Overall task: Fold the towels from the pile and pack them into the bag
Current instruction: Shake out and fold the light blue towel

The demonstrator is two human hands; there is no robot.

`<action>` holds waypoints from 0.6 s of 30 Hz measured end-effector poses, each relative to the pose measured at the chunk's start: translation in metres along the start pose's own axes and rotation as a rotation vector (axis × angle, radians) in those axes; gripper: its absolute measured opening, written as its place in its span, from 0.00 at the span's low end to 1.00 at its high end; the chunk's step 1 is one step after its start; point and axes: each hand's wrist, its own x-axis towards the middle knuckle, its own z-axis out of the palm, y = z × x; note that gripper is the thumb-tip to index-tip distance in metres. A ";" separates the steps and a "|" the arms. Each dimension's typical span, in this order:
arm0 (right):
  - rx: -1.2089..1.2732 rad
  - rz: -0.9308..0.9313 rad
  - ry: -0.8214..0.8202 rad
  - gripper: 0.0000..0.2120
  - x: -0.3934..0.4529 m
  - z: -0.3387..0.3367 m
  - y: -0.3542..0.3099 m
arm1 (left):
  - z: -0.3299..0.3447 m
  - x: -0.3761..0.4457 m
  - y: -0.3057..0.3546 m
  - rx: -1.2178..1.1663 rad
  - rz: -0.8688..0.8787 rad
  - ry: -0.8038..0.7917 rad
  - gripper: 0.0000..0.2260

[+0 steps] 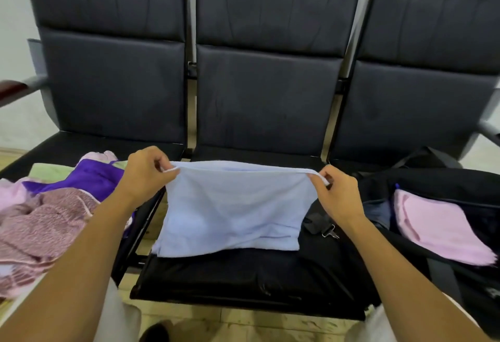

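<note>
A light blue towel [232, 211] hangs over the middle black seat, its lower edge resting on the cushion. My left hand [146, 173] pinches its top left corner and my right hand [335, 195] pinches its top right corner, so the upper edge is stretched between them. The pile of towels [48, 214] lies on the left seat: pink patterned, purple, pale pink and light green ones. On the right seat stands an open black bag [438, 179] with a folded pink towel [438, 228] inside it.
A row of three black padded seats [243, 274] with tall backs stands against a pale wall. The bag's strap and metal clip [328, 230] lie on the middle seat beside the blue towel. An armrest [16, 89] sticks out at far left. Tiled floor lies below.
</note>
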 end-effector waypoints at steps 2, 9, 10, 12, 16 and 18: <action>0.009 -0.046 0.036 0.10 -0.009 -0.005 -0.001 | 0.000 -0.008 0.003 -0.037 -0.021 0.004 0.12; 0.165 -0.107 -0.023 0.06 -0.030 -0.019 0.008 | 0.002 -0.028 0.002 -0.022 -0.049 -0.138 0.07; 0.163 -0.126 -0.060 0.07 -0.031 -0.021 0.011 | 0.001 -0.028 -0.002 -0.010 -0.058 -0.158 0.07; 0.092 -0.178 -0.163 0.07 -0.033 -0.024 0.022 | 0.000 -0.026 -0.008 0.016 -0.083 -0.198 0.10; -0.064 -0.246 -0.331 0.09 -0.033 -0.020 0.038 | 0.006 -0.021 -0.013 0.089 -0.109 -0.241 0.16; -0.094 -0.277 -0.317 0.08 -0.034 -0.018 0.039 | 0.010 -0.019 -0.012 0.105 -0.093 -0.243 0.19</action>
